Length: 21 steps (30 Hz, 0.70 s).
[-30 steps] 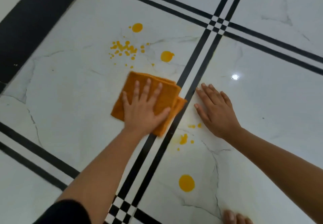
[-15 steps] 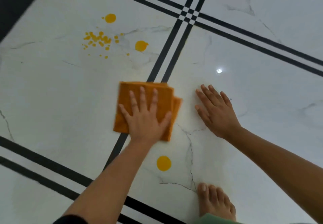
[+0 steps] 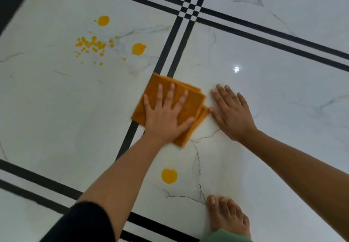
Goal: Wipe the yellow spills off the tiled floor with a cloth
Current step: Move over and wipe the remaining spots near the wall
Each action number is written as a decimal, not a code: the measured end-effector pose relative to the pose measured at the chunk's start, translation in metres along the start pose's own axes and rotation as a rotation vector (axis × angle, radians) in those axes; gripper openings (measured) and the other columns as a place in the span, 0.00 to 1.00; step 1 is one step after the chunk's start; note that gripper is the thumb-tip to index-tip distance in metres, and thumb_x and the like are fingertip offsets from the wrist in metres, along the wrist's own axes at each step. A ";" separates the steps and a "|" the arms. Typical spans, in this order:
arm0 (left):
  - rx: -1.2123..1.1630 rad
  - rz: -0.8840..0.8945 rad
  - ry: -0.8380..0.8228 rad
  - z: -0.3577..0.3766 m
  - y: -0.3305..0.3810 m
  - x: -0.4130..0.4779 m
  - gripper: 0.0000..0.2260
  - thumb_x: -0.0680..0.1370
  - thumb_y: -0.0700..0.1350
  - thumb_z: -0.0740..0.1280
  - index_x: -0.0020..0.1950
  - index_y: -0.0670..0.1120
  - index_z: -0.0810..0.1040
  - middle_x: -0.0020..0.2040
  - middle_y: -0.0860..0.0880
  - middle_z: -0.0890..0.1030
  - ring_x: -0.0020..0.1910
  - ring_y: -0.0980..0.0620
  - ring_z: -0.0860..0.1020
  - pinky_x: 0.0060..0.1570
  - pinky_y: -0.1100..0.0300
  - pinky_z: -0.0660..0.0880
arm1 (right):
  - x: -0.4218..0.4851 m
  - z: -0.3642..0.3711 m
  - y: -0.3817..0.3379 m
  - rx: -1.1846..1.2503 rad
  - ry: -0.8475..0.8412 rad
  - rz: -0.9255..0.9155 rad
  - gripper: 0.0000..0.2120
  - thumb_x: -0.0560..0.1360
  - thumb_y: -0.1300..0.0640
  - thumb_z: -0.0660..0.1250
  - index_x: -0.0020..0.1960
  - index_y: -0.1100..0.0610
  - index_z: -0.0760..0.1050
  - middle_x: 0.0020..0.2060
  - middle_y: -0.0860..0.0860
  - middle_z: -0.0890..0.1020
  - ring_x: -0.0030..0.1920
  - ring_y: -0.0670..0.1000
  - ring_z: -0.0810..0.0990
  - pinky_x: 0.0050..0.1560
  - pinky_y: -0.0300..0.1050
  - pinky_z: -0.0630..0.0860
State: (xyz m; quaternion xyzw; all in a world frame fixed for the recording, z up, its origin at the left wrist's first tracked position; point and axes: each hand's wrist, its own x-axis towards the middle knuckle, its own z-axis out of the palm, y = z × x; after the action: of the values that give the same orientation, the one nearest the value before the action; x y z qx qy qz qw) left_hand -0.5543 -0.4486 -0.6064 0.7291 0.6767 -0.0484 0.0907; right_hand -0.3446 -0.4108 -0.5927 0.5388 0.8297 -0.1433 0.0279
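Note:
A folded orange cloth (image 3: pixel 196 101) lies on the white tiled floor, partly over the black double stripe (image 3: pixel 170 39). My left hand (image 3: pixel 166 120) presses flat on the cloth with fingers spread. My right hand (image 3: pixel 232 115) rests flat on the tile just right of the cloth, its thumb touching the cloth's edge. Yellow spills remain: a round drop (image 3: pixel 169 176) below the cloth, a blob (image 3: pixel 138 49) and a cluster of small splashes (image 3: pixel 90 45) on the far left tile, and another drop (image 3: pixel 103 20) beyond them.
A bare foot (image 3: pixel 228 217) with a green trouser hem stands at the lower right, close to the near drop. Black stripes cross at the top (image 3: pixel 190 10) and run along the lower left. A light reflection (image 3: pixel 236 69) glints on the right tile.
My left hand has slid the cloth right, across the black stripe, up against my right hand. The small yellow splashes that lay near my right hand are gone.

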 end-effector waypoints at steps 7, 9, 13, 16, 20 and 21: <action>-0.063 0.029 0.026 0.002 0.034 -0.026 0.34 0.73 0.70 0.44 0.76 0.55 0.50 0.77 0.43 0.54 0.74 0.36 0.51 0.65 0.28 0.47 | -0.020 0.007 0.017 -0.028 0.014 -0.013 0.30 0.79 0.40 0.39 0.74 0.54 0.57 0.74 0.54 0.59 0.74 0.54 0.54 0.71 0.51 0.49; 0.008 0.176 -0.012 0.002 0.024 -0.017 0.34 0.73 0.71 0.44 0.76 0.58 0.45 0.77 0.45 0.51 0.75 0.37 0.49 0.65 0.29 0.48 | -0.024 0.007 0.023 -0.038 0.006 0.006 0.31 0.79 0.39 0.38 0.74 0.54 0.56 0.74 0.53 0.58 0.74 0.54 0.53 0.71 0.52 0.50; -0.072 -0.233 0.007 -0.012 0.018 0.050 0.35 0.73 0.71 0.45 0.75 0.57 0.39 0.78 0.46 0.43 0.75 0.38 0.41 0.65 0.30 0.40 | -0.025 0.006 0.028 -0.023 0.025 0.037 0.31 0.78 0.39 0.38 0.75 0.54 0.54 0.75 0.52 0.56 0.74 0.52 0.51 0.71 0.51 0.48; -0.050 0.010 0.011 -0.003 0.040 0.016 0.35 0.72 0.71 0.43 0.76 0.57 0.44 0.77 0.45 0.47 0.75 0.37 0.45 0.65 0.29 0.42 | -0.015 0.006 0.026 -0.022 0.048 0.051 0.31 0.78 0.39 0.37 0.75 0.53 0.56 0.75 0.52 0.58 0.74 0.51 0.51 0.72 0.51 0.48; 0.063 0.280 -0.008 -0.003 0.006 0.017 0.35 0.71 0.72 0.41 0.75 0.60 0.41 0.78 0.47 0.48 0.75 0.40 0.46 0.66 0.29 0.46 | 0.001 0.004 0.020 0.025 0.051 0.037 0.32 0.77 0.38 0.37 0.75 0.53 0.54 0.75 0.52 0.56 0.74 0.51 0.48 0.72 0.51 0.45; 0.029 0.119 0.008 -0.006 -0.004 0.036 0.35 0.71 0.72 0.42 0.74 0.60 0.38 0.78 0.48 0.45 0.75 0.40 0.44 0.67 0.30 0.44 | 0.005 0.004 0.017 0.037 0.062 0.029 0.32 0.77 0.38 0.37 0.75 0.52 0.55 0.75 0.52 0.56 0.75 0.51 0.49 0.72 0.51 0.45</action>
State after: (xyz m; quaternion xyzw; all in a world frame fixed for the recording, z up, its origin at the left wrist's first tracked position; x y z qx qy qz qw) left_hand -0.5558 -0.4119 -0.6082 0.7694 0.6317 -0.0496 0.0801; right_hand -0.3315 -0.4015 -0.6013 0.5555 0.8194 -0.1414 -0.0059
